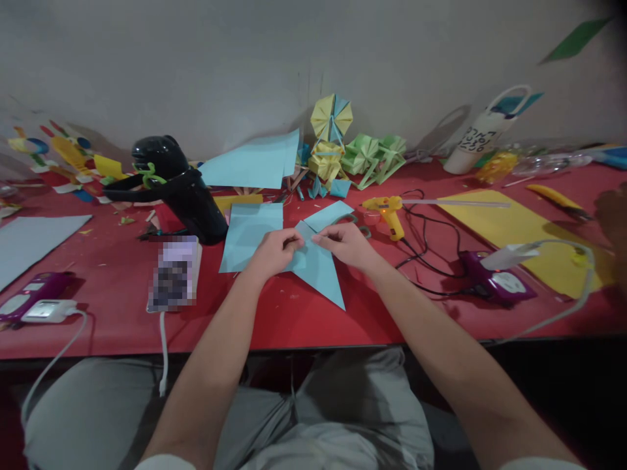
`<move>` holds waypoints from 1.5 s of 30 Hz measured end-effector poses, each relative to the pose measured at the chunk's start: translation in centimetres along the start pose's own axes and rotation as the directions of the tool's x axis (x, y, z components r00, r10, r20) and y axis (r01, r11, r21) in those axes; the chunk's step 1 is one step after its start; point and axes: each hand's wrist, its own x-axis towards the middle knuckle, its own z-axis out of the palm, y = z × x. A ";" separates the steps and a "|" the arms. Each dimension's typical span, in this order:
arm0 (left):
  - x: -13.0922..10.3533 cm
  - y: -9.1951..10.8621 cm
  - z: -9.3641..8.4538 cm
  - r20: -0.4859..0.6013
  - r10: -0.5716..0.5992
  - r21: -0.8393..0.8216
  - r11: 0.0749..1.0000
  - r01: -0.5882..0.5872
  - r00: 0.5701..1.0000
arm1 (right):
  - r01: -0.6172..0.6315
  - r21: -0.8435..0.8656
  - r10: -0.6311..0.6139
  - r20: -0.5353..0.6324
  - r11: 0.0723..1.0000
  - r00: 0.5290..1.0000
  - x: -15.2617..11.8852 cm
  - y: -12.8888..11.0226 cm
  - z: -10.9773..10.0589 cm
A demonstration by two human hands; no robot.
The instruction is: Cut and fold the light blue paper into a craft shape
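pinching paper (318,267) with fingertips of left hand (275,253) and right hand (351,247), perhaps for fine control; having glue gun (390,214) just beyond right hand, likely for easy reach.

Light-blue paper (321,271), one piece: partly folded, angular, long pointed corner toward near edge of red tabletop (294,323).

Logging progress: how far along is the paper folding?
Looks done: folded yellow-and-blue piece and green pieces by the wall. In progress: blue paper, at the fingers of left hand and right hand. Probably left: flat blue sheet beside it, large blue sheet behind.
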 end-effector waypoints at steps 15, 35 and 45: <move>-0.1 -0.4 -0.3 0.019 -0.008 -0.007 1.000 0.008 1.000 | -0.091 0.093 0.093 -0.018 0.991 0.995 0.0 -0.1 -0.5; 0.3 -0.4 0.8 -0.155 -0.205 -0.277 0.948 0.156 0.966 | -0.209 0.607 0.285 -0.030 0.767 0.958 0.2 -0.3 0.3; 0.1 0.9 0.5 -0.113 -0.163 -0.549 0.833 0.076 0.980 | -0.218 0.504 0.234 0.032 0.836 0.972 -0.3 -0.4 0.3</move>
